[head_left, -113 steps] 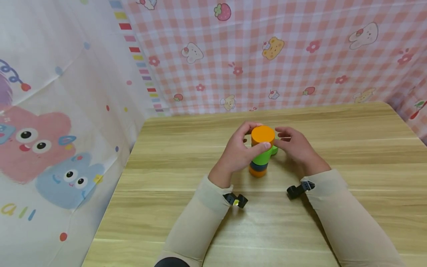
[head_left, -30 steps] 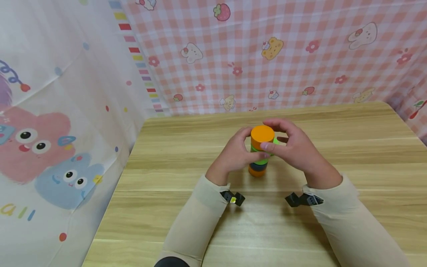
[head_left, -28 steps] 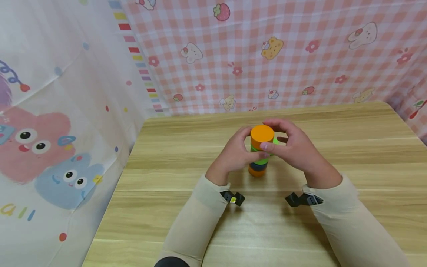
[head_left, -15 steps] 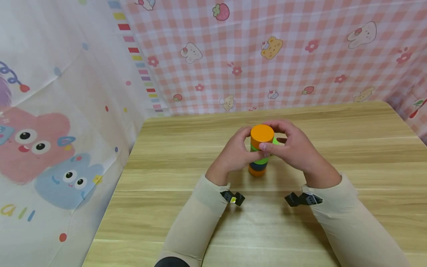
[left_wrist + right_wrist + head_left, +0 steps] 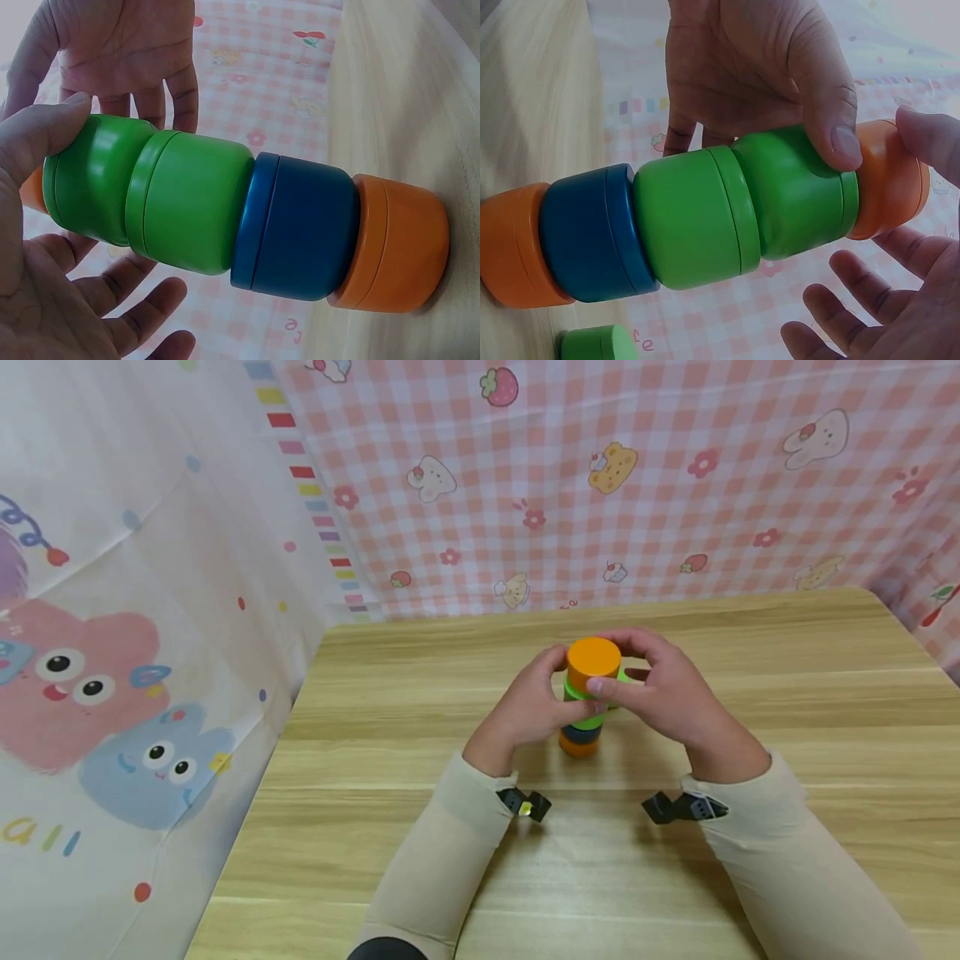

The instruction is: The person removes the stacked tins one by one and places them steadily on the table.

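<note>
Small round lidded jars stand in a stack on the table. From the bottom come an orange jar [image 5: 579, 745], a dark blue jar [image 5: 304, 225], a light green jar [image 5: 694, 221], a darker green jar [image 5: 802, 202] and another orange jar [image 5: 593, 658] on top. My left hand [image 5: 525, 706] holds the darker green jar between thumb and curved forefinger, its other fingers spread. Thumb and forefinger of my right hand [image 5: 671, 697] pinch the top orange jar from the right. That jar sits slightly off to the right of the ones below.
Behind the stack, to the right, another green jar [image 5: 598, 345] stands on the wooden table [image 5: 405, 710], partly hidden by my right hand. A pink checked cloth [image 5: 570, 435] hangs at the table's far edge, and a white printed cloth [image 5: 172, 635] at the left.
My left hand has gone from the top orange jar down to the darker green one. The right hand has come in and taken the top jar, which has just shifted slightly right.
</note>
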A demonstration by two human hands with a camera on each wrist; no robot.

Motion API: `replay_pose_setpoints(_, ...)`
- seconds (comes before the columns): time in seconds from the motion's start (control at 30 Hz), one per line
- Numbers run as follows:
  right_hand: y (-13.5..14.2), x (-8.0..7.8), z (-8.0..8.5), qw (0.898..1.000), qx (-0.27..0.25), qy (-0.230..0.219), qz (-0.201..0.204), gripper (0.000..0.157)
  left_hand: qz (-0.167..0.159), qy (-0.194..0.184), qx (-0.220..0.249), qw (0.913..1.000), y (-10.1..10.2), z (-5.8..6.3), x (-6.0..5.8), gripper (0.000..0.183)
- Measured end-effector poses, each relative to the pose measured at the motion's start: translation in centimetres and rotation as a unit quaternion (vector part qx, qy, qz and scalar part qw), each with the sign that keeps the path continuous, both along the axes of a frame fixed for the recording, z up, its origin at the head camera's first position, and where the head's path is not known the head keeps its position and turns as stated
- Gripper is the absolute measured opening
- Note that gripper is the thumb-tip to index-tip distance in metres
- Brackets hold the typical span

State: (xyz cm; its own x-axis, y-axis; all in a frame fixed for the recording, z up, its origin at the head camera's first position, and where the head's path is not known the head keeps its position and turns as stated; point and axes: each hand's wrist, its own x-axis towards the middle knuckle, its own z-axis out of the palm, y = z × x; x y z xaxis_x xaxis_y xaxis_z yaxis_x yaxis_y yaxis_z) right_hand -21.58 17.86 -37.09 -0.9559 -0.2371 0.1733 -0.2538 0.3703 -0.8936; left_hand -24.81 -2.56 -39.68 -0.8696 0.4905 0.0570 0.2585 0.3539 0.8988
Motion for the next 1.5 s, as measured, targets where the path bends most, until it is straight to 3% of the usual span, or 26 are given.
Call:
replay_pose_setpoints(0.4,1.0,-0.4,0.2,1.000,-0.013,0.004,0.002,0.054,0.011,-0.024,-0.001,0.9996,0.1,-0.1,0.0,0.052)
replay_pose_setpoints(1.5,3.2,-1.2,-0.1,0.999,-0.021,0.034,0.034,0.047,-0.001,-0.022,-0.003,0.9997,0.1,0.1,0.0,0.046)
